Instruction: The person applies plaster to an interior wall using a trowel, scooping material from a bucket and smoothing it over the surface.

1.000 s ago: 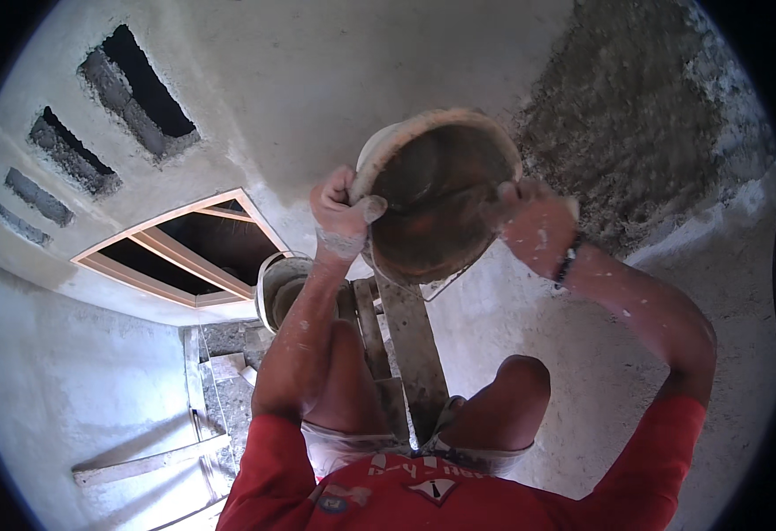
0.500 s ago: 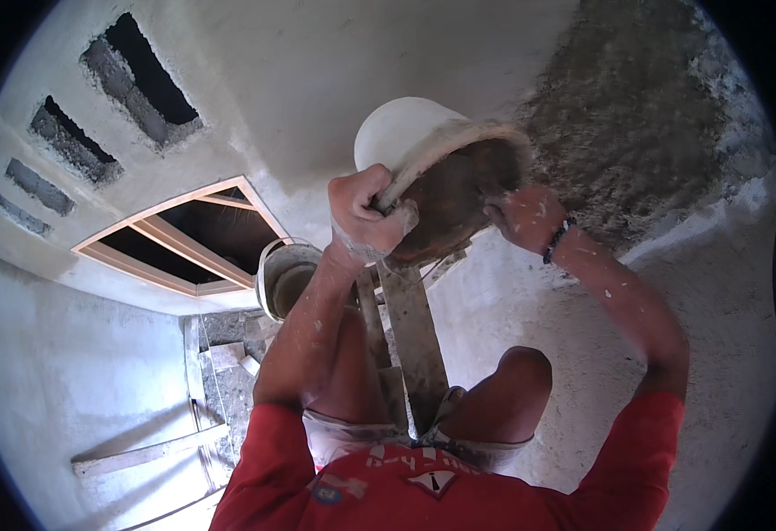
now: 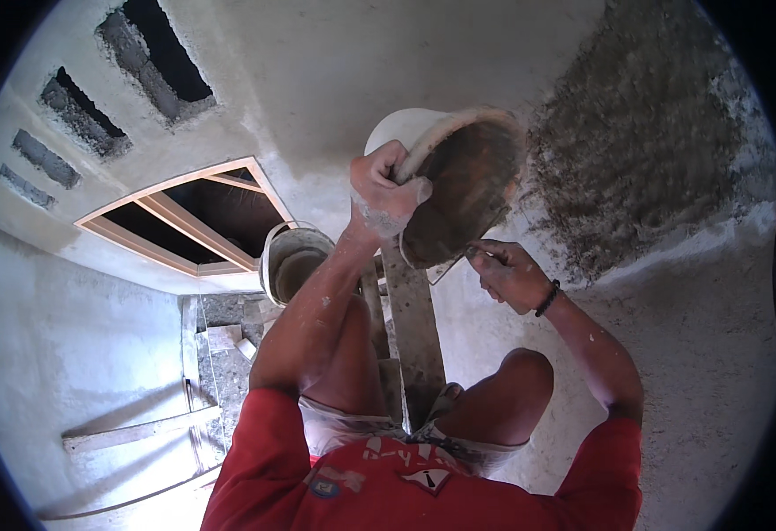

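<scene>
While tilted, the bucket (image 3: 466, 186) opens toward lower right.

Right hand (image 3: 510, 277) (bracelet (image 3: 548, 298) too) lower

Tilted bucket (image 3: 466, 181) in left hand (image 3: 388, 193)

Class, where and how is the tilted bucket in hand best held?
Probably by the rim of the bucket, coming from the left, where the left hand clasps it: the bucket tilts with its opening rightward, leaving that narrow curved edge exposed to wrap around.
</scene>
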Demonstrator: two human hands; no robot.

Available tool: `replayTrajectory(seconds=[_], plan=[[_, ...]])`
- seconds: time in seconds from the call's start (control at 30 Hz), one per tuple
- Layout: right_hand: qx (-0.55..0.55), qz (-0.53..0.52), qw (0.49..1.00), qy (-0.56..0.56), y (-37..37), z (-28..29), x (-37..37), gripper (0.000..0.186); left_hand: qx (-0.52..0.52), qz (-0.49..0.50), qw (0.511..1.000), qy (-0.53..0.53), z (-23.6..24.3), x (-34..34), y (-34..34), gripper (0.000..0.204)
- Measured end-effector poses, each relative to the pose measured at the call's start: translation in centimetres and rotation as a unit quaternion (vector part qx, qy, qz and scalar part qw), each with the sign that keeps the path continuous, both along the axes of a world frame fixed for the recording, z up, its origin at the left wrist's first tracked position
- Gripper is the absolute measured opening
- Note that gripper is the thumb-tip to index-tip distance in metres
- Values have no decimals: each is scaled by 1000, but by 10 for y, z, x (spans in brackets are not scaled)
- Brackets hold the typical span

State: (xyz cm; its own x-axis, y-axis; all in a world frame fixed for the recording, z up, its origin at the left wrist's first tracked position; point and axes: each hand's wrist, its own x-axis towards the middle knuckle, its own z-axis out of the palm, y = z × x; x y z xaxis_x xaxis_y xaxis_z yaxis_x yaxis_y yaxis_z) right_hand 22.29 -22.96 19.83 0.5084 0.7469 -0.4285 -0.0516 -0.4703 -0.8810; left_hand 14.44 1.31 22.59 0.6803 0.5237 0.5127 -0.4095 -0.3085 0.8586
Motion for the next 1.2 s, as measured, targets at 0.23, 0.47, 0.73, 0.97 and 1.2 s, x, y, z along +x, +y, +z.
replayTrajectory(seconds=[0.23, 0.47, 0.73, 0.97, 1.2], plan=[[34, 25, 998, -42, -5, 41, 5, 52, -51, 86, 995, 10, -33, 22, 21, 21], [-36, 57, 938, -339, -31, 132, 40, 61, -266, 63, 961, -38, -17, 25, 16, 12], [3, 52, 955, -292, -31, 236, 6, 62, -248, 88, 964, 29, -20, 20, 18, 16], [-115, -272, 886, -357, -124, 193, 114, 63, -264, 65, 962, 29, -16, 27, -6, 17], [28, -296, 848, -440, -114, 219, 87, 56, -196, 143, 966, 89, -13, 27, 7, 14]])
